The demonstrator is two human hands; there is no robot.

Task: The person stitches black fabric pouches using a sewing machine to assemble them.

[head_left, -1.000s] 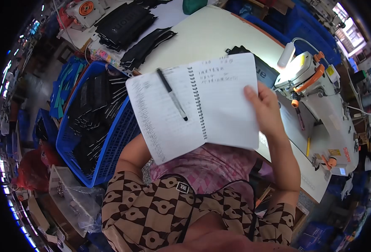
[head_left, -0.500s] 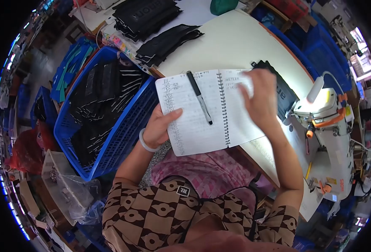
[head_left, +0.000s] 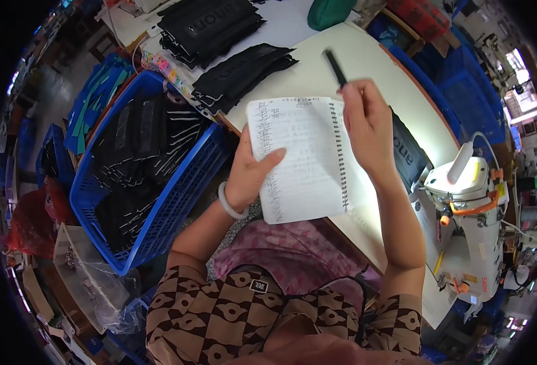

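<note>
A spiral notebook (head_left: 302, 164) with handwritten columns lies open in front of me. My left hand (head_left: 250, 173) is closed on its left edge, thumb flat on the page and fingers underneath. A black pen (head_left: 335, 69) sticks up and away from my right hand (head_left: 369, 125), which grips its lower end over the notebook's right-hand side. The right page is largely hidden behind that hand and forearm.
A sewing machine (head_left: 463, 182) with its lamp lit stands at right, beside a black printed piece (head_left: 407, 152). Black fabric stacks (head_left: 211, 27) lie on the white table (head_left: 317, 61). At left is a blue basket (head_left: 119, 258) of black pieces.
My right hand has taken the pen off the left page and lifted it above the notebook's top edge. The notebook and my left hand have shifted right.
</note>
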